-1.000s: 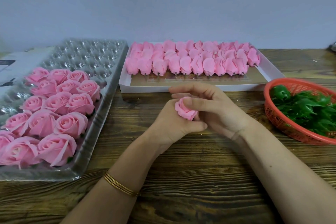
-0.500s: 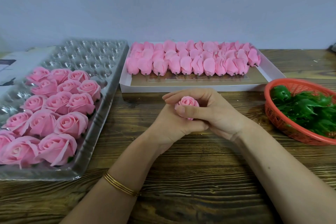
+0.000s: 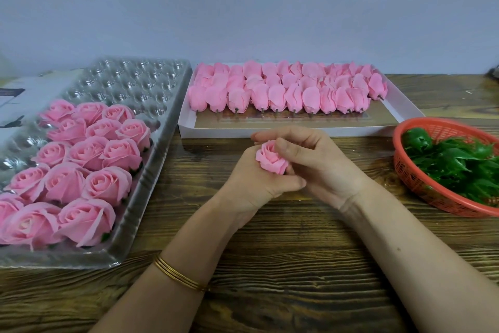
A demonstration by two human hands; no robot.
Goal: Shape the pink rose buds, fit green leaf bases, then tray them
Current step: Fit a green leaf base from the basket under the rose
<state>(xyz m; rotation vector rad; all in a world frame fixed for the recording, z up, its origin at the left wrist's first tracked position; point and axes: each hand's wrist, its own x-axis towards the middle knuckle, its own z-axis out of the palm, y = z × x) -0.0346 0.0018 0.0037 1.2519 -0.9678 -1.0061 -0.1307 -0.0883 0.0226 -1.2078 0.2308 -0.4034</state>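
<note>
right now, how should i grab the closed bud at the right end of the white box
Probably pinch the end bud across its lower body, just above the dark stub, coming from the near right: that flank is free, the stub points toward you, and neighbours crowd its left.

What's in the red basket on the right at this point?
The red basket holds a loose pile of green leaf bases. Their count cannot be told: they overlap, cover the basket's floor, and the frame edge cuts off its right side.
</note>
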